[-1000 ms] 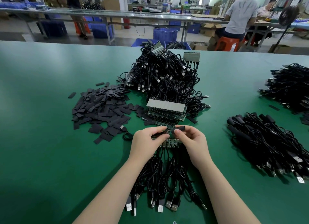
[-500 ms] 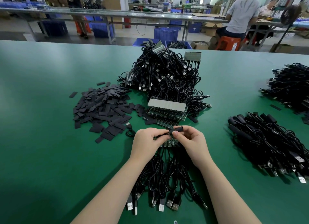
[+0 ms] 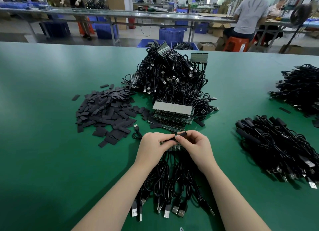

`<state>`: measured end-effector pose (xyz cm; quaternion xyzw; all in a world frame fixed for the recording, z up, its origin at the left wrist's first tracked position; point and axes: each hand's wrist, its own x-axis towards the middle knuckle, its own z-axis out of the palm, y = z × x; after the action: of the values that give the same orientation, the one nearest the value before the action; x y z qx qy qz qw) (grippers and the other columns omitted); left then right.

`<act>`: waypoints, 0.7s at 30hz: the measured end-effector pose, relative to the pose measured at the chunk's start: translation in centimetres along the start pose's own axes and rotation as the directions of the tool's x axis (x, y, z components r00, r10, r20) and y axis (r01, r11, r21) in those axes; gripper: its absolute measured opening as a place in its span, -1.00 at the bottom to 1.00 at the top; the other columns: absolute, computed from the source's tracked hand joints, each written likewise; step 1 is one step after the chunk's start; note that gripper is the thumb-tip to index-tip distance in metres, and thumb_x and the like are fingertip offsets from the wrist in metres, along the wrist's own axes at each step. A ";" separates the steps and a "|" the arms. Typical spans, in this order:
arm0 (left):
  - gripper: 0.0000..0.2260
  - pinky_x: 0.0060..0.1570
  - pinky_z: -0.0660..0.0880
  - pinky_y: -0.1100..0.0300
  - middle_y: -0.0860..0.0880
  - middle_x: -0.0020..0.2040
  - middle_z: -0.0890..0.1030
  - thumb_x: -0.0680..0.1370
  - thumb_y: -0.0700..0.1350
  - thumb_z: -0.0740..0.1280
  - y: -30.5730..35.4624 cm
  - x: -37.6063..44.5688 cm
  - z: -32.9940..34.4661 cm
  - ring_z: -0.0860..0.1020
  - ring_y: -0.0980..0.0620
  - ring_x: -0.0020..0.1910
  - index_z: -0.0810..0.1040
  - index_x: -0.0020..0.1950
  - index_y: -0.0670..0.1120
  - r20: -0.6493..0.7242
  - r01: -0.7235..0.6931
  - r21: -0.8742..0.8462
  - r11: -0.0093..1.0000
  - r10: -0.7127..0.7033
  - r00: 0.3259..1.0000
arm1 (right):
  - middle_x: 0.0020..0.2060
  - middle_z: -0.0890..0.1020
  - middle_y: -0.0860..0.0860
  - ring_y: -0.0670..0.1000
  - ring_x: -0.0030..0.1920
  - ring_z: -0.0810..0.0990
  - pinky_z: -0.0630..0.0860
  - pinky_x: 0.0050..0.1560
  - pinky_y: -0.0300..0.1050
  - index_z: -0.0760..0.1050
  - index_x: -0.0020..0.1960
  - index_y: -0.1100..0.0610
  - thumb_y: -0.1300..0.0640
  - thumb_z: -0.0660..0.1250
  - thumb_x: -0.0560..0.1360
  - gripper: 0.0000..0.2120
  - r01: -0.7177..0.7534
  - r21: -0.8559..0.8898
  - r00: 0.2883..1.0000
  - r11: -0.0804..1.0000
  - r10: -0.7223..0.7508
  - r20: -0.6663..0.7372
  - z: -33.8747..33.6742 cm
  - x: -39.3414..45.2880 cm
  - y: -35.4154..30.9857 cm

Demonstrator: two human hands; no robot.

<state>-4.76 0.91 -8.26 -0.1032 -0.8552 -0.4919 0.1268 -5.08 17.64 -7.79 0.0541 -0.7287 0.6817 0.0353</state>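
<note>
Now both hands (image 3: 176, 144) pinch flat black sleeve (image 3: 181, 133) over green board (image 3: 177, 148)

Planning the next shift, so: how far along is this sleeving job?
Done: a bundle of sleeved cables lies at the right. In hand: the left hand and right hand pinch a black sleeve over a board strip with cables attached. Left: the tall cable heap, the stacked board strips and the loose sleeves pile beyond, so seemingly most of the job remains.
</note>
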 end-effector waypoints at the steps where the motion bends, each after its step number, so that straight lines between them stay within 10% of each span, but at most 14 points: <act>1: -0.77 -0.03 0.40 0.54 0.14 -0.02 0.70 0.45 -0.04 0.50 0.0 0.0 0.0 0.57 0.36 -0.02 0.70 0.10 0.05 0.007 0.000 -0.002 1.000 0.000 1.000 | -0.22 0.71 0.04 -0.07 -0.21 0.63 0.57 -0.13 -0.19 0.68 -0.20 -0.03 0.18 0.51 0.45 -0.88 -0.001 0.000 1.000 1.000 0.001 -0.011 0.0 0.0 0.0; 21: -0.80 -0.08 0.49 0.30 0.04 -0.16 0.72 0.52 -0.17 0.43 1.1 -0.2 -0.2 0.63 0.15 -0.18 0.69 0.13 -0.08 -0.021 -0.139 0.111 0.984 0.143 0.990 | -0.46 0.53 -0.11 -0.13 -0.42 0.41 0.36 -0.38 -0.30 0.63 -0.29 0.08 0.10 0.52 0.45 -0.83 -0.034 -0.089 0.999 0.995 0.031 -0.040 0.4 0.0 0.2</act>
<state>-4.25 1.25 -7.32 -0.1492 -0.8693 -0.4358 0.1792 -5.09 17.22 -8.00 0.0274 -0.7587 0.6496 0.0407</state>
